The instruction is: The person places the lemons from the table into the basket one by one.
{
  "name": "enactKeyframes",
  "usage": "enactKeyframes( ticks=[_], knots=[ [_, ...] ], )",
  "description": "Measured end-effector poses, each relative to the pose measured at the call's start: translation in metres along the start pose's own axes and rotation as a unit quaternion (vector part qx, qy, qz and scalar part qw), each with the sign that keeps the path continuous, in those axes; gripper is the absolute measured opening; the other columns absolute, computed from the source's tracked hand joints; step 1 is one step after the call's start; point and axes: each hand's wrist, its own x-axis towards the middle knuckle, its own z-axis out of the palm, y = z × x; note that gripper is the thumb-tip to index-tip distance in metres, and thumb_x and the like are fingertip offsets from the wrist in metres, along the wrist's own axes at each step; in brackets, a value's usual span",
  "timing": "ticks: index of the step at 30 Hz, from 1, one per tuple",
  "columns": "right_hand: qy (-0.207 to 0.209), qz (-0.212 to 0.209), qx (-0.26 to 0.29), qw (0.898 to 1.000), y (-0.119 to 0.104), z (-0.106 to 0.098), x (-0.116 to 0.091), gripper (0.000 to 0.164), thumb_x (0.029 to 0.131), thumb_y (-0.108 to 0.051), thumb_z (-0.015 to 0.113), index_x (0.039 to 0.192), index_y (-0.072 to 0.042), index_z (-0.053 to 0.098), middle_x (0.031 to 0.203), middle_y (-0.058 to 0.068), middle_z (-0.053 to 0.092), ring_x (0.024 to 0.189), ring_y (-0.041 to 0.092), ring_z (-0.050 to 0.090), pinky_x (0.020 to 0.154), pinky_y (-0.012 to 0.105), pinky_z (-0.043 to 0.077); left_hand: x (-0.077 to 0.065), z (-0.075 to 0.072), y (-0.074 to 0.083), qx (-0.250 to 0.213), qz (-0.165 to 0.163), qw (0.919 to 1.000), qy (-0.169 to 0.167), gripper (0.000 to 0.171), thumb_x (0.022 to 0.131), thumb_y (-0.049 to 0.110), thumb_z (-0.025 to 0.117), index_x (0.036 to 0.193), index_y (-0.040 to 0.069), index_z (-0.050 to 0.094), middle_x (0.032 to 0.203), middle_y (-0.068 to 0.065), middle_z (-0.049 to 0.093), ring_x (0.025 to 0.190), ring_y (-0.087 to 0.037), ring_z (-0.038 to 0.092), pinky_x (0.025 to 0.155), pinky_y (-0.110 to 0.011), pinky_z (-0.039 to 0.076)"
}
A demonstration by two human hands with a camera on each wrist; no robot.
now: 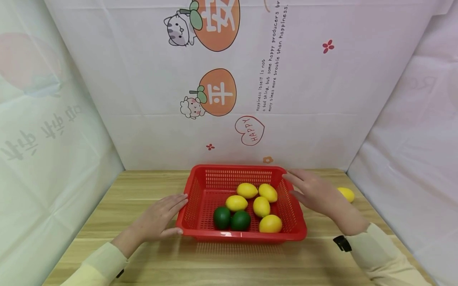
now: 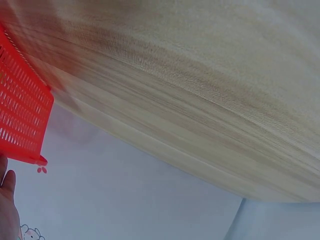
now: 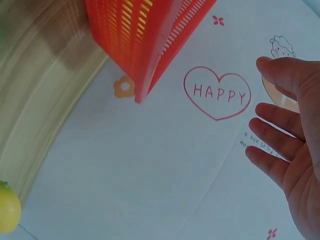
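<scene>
A red plastic basket with slotted walls sits on the wooden table. Inside it lie several yellow lemons and two dark green, rounded fruits. My left hand touches the basket's left rim, its fingers extended along the side and the thumb by the front corner. Over at the right rim hovers my right hand, fingers loosely bent and holding nothing; in the right wrist view a gap shows between that hand and the basket.
Another lemon lies on the table right of the basket, partly hidden behind the right forearm. White printed cloth hangs behind the table and on both sides. Bare wood shows in front of the basket.
</scene>
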Motion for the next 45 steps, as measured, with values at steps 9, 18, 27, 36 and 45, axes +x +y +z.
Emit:
enactKeyframes(
  ticks=[9, 18, 27, 36, 45],
  knots=[
    [0.02, 0.018, -0.02, 0.999, 0.016, -0.009, -0.012, 0.067, 0.059, 0.001, 0.088, 0.119, 0.003, 0.059, 0.108, 0.022, 0.063, 0.094, 0.038, 0.064, 0.074, 0.051, 0.056, -0.001, 0.001, 0.0, 0.0, 0.0, 1.0, 0.002, 0.083, 0.094, 0.066, 0.039, 0.136, -0.005, 0.051, 0.141, -0.019, 0.049, 0.128, -0.035, 0.048, 0.1, -0.051, 0.044],
    [0.046, 0.032, -0.029, 0.998, 0.034, -0.012, -0.032, 0.065, 0.057, 0.001, 0.085, 0.118, 0.004, 0.061, 0.106, 0.025, 0.064, 0.089, 0.042, 0.064, 0.069, 0.054, 0.055, -0.001, 0.0, 0.0, 0.0, -0.006, 1.0, -0.006, 0.082, 0.093, 0.066, 0.042, 0.137, -0.003, 0.05, 0.142, -0.018, 0.048, 0.128, -0.034, 0.047, 0.099, -0.051, 0.044],
    [0.051, 0.072, -0.024, 0.996, 0.061, -0.004, -0.059, 0.05, 0.071, -0.007, 0.08, 0.115, 0.006, 0.061, 0.105, 0.028, 0.062, 0.091, 0.045, 0.061, 0.075, 0.057, 0.051, -0.001, 0.001, 0.0, 0.005, -0.003, 1.0, -0.003, 0.082, 0.093, 0.066, 0.043, 0.137, -0.003, 0.051, 0.142, -0.017, 0.049, 0.128, -0.033, 0.048, 0.098, -0.05, 0.045],
    [0.013, 0.112, -0.036, 0.993, 0.083, 0.006, -0.087, 0.059, 0.059, -0.001, 0.084, 0.113, 0.008, 0.062, 0.104, 0.029, 0.061, 0.093, 0.046, 0.059, 0.077, 0.058, 0.049, 0.0, -0.003, 0.0, 0.005, -0.007, 0.9999, -0.013, 0.082, 0.093, 0.066, 0.043, 0.138, -0.002, 0.05, 0.143, -0.017, 0.048, 0.129, -0.033, 0.047, 0.1, -0.05, 0.044],
    [-0.049, 0.155, -0.041, 0.986, 0.096, 0.017, -0.105, 0.055, 0.065, -0.006, 0.086, 0.113, 0.009, 0.062, 0.105, 0.032, 0.061, 0.094, 0.049, 0.058, 0.08, 0.06, 0.048, 0.0, -0.002, -0.001, 0.01, -0.008, 0.9997, -0.019, 0.082, 0.092, 0.065, 0.045, 0.138, -0.002, 0.05, 0.143, -0.016, 0.048, 0.129, -0.032, 0.047, 0.1, -0.049, 0.044]
  ],
)
